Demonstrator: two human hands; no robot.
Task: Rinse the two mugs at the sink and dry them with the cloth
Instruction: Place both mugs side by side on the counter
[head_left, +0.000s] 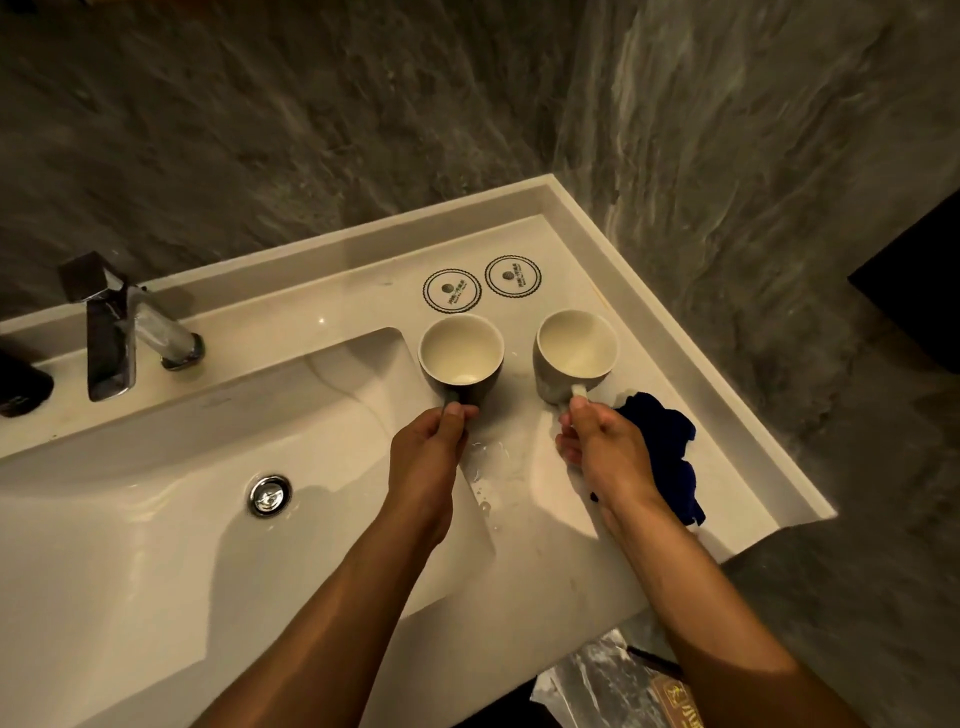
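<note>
Two mugs with pale insides stand upright on the counter to the right of the sink basin (156, 467). My left hand (431, 447) grips the handle of the dark grey mug (461, 358) at the basin's right edge. My right hand (602, 441) grips the handle of the lighter grey mug (575, 353). A dark blue cloth (670, 447) lies crumpled on the counter just right of my right hand, partly hidden by my wrist.
A chrome faucet (119, 332) stands at the back left above the basin, and a chrome drain plug (268, 494) sits in the basin. Two round coasters (480, 286) lie behind the mugs. Water drops (485, 457) spot the counter between my hands. Grey stone walls close the corner.
</note>
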